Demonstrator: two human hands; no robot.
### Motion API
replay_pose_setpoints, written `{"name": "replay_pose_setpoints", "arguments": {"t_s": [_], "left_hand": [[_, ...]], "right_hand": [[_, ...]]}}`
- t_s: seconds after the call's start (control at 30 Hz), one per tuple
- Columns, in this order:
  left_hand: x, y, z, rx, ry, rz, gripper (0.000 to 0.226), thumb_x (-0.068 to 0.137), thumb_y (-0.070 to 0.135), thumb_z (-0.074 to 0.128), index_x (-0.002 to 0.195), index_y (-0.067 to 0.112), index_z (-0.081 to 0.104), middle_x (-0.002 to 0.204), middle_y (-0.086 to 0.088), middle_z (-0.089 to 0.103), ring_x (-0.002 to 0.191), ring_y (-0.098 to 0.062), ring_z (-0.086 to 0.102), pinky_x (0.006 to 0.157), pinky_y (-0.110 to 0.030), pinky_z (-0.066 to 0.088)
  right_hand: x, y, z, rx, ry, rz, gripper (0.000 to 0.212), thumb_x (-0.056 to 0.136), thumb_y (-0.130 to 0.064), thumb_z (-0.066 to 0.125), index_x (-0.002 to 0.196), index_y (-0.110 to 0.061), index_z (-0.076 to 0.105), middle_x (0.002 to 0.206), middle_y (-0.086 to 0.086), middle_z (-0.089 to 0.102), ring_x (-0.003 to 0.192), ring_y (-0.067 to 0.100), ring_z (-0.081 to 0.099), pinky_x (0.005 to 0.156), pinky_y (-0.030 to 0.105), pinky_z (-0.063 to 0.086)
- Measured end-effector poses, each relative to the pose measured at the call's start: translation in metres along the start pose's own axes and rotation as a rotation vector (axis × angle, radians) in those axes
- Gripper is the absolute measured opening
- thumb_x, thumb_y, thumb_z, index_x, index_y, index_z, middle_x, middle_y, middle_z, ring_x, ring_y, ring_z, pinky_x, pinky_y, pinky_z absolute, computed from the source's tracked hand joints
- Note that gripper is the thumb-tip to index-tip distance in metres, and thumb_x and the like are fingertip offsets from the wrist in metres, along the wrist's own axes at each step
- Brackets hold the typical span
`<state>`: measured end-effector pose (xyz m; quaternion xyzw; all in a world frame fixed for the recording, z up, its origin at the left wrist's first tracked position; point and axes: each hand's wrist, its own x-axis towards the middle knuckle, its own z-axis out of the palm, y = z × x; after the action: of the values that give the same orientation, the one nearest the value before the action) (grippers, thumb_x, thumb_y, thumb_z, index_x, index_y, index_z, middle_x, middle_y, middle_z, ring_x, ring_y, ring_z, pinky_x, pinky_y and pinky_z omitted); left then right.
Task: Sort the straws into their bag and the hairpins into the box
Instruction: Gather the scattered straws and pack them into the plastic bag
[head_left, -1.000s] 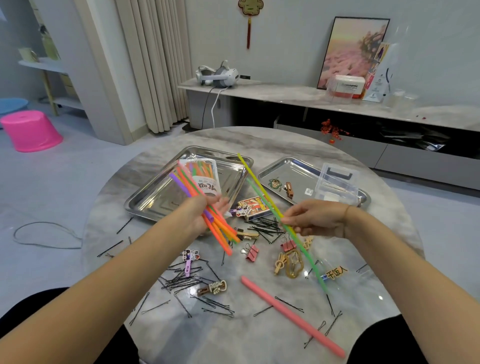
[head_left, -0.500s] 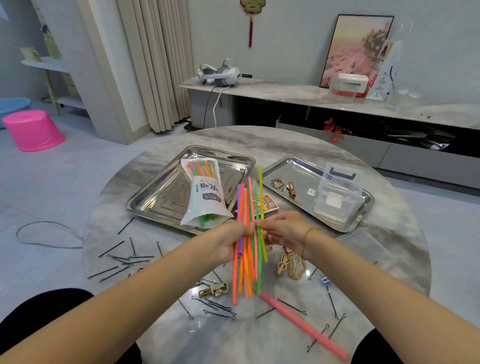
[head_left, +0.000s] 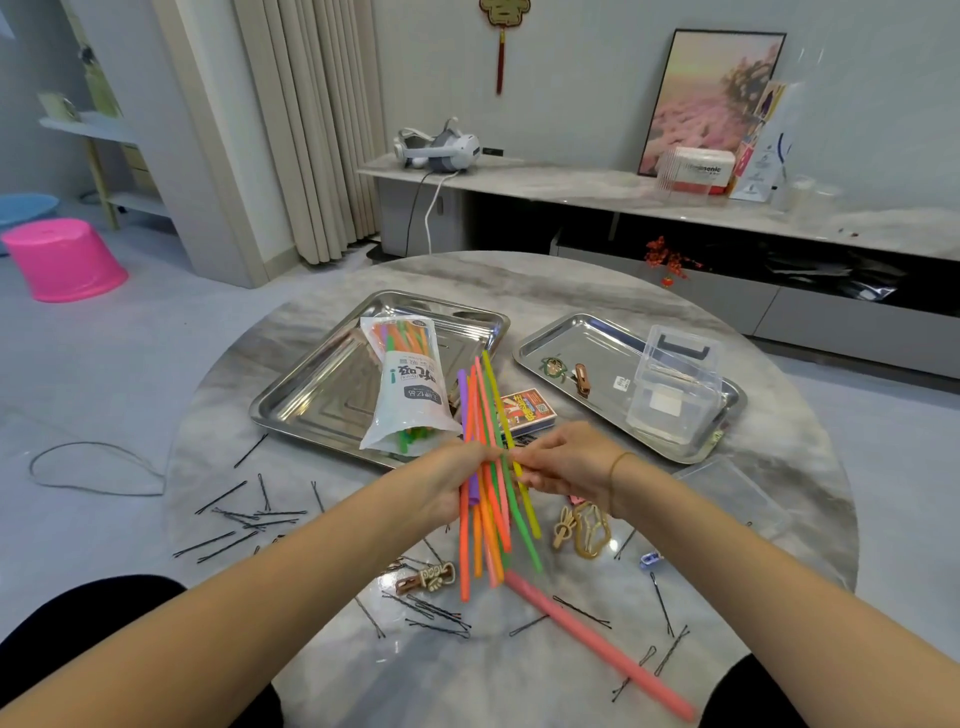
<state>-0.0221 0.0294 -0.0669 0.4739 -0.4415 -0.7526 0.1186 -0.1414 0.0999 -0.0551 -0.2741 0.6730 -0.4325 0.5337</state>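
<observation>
Bundle of thin plastic straws in orange, pink, green, yellow and purple (head_left: 485, 467), held near upright above the round grey marble table (head_left: 571, 280). The left hand (head_left: 444, 486) is curled round the bundle's middle, and the right hand (head_left: 566, 465) pinches it from the other side, apparently squaring it. To do this well, the ends should be levelled before the bundle is steered into the white printed plastic bag (head_left: 408, 395). The bag lies on the left steel tray (head_left: 322, 395), its mouth seemingly toward the person. One thick pink straw (head_left: 597, 654) and black wire hairpins (head_left: 244, 517) lie loose on the table. The clear plastic box (head_left: 675, 400) sits on the right steel tray (head_left: 602, 338). Fingertips behind the straws are hidden, and the box's contents cannot be made out.
</observation>
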Motion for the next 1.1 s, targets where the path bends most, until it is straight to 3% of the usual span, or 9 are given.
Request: {"name": "replay_pose_setpoints", "arguments": {"t_s": [0.17, 0.33, 0.43, 0.57, 0.63, 0.83, 0.93, 1.0, 1.1], "left_hand": [[0.001, 0.0, 0.002, -0.121, -0.102, 0.008, 0.022, 0.1, 0.02, 0.042, 0.097, 0.003, 0.054, 0.071, -0.014, 0.059, 0.05, -0.023, 0.061, 0.052, -0.033, 0.055], [0.001, 0.002, 0.005, -0.129, -0.102, 0.058, 0.027, 0.098, 0.022, 0.048, 0.077, 0.006, 0.054, 0.048, -0.007, 0.057, 0.039, -0.017, 0.059, 0.044, -0.026, 0.053], [0.004, 0.007, 0.001, -0.238, -0.011, 0.059, 0.029, 0.098, 0.016, 0.048, 0.071, 0.005, 0.047, 0.05, -0.007, 0.059, 0.041, -0.016, 0.062, 0.045, -0.031, 0.055], [0.012, 0.013, -0.009, -0.391, 0.044, 0.005, 0.03, 0.1, 0.014, 0.043, 0.07, 0.007, 0.043, 0.039, -0.003, 0.05, 0.031, -0.011, 0.052, 0.035, -0.019, 0.047], [0.014, 0.016, -0.013, -0.4, 0.029, -0.025, 0.031, 0.1, 0.017, 0.042, 0.07, 0.009, 0.041, 0.038, 0.001, 0.043, 0.027, -0.007, 0.041, 0.031, -0.012, 0.036], [0.011, 0.021, -0.014, -0.356, 0.004, -0.042, 0.034, 0.096, 0.024, 0.052, 0.066, 0.013, 0.04, 0.037, 0.004, 0.037, 0.026, -0.005, 0.033, 0.029, -0.01, 0.026], [0.011, 0.018, -0.014, -0.313, -0.007, -0.065, 0.033, 0.093, 0.024, 0.056, 0.067, 0.012, 0.041, 0.037, 0.004, 0.037, 0.026, -0.005, 0.035, 0.029, -0.01, 0.028], [0.01, 0.015, -0.011, -0.302, -0.007, -0.093, 0.029, 0.094, 0.019, 0.055, 0.07, 0.008, 0.043, 0.037, 0.001, 0.043, 0.027, -0.009, 0.044, 0.029, -0.013, 0.037], [0.003, 0.008, -0.004, -0.283, -0.006, -0.118, 0.019, 0.097, 0.014, 0.049, 0.086, -0.001, 0.051, 0.046, -0.011, 0.058, 0.035, -0.022, 0.06, 0.037, -0.03, 0.052]], "right_hand": [[-0.005, -0.001, 0.006, -0.199, 0.027, -0.129, 0.019, 0.086, -0.006, 0.065, 0.096, 0.01, 0.068, 0.056, 0.008, 0.062, 0.039, 0.003, 0.056, 0.044, 0.009, 0.045], [-0.014, -0.004, 0.005, -0.437, 0.121, -0.295, 0.021, 0.078, -0.02, 0.075, 0.077, 0.001, 0.074, 0.059, 0.005, 0.064, 0.036, 0.0, 0.052, 0.036, 0.008, 0.034], [-0.012, 0.0, 0.001, -0.507, 0.201, -0.325, 0.024, 0.075, -0.027, 0.077, 0.067, -0.005, 0.073, 0.062, 0.001, 0.067, 0.037, 0.002, 0.052, 0.036, 0.009, 0.034], [-0.011, 0.011, -0.002, -0.861, 0.067, -0.236, 0.02, 0.078, -0.032, 0.074, 0.073, -0.013, 0.071, 0.063, -0.003, 0.068, 0.045, 0.004, 0.059, 0.059, 0.024, 0.057], [-0.013, 0.017, 0.003, -1.109, -0.008, -0.242, 0.021, 0.075, -0.043, 0.074, 0.072, -0.023, 0.068, 0.061, -0.008, 0.066, 0.047, 0.002, 0.058, 0.069, 0.028, 0.058], [-0.017, 0.031, 0.03, -1.495, -0.122, -0.211, 0.038, 0.071, -0.048, 0.073, 0.089, -0.015, 0.073, 0.08, 0.0, 0.065, 0.074, 0.018, 0.059, 0.05, 0.019, 0.039], [-0.013, 0.025, 0.027, -1.451, -0.175, -0.186, 0.028, 0.076, -0.035, 0.072, 0.094, -0.014, 0.072, 0.09, 0.005, 0.072, 0.084, 0.021, 0.066, 0.063, 0.026, 0.049], [-0.006, 0.018, 0.017, -1.312, -0.186, -0.172, 0.02, 0.081, -0.027, 0.067, 0.091, -0.012, 0.073, 0.083, 0.005, 0.072, 0.071, 0.017, 0.067, 0.069, 0.027, 0.054], [0.002, 0.005, -0.003, -0.996, -0.099, -0.176, 0.018, 0.087, -0.025, 0.059, 0.083, -0.014, 0.072, 0.068, 0.0, 0.063, 0.05, 0.007, 0.051, 0.053, 0.017, 0.044]]}}
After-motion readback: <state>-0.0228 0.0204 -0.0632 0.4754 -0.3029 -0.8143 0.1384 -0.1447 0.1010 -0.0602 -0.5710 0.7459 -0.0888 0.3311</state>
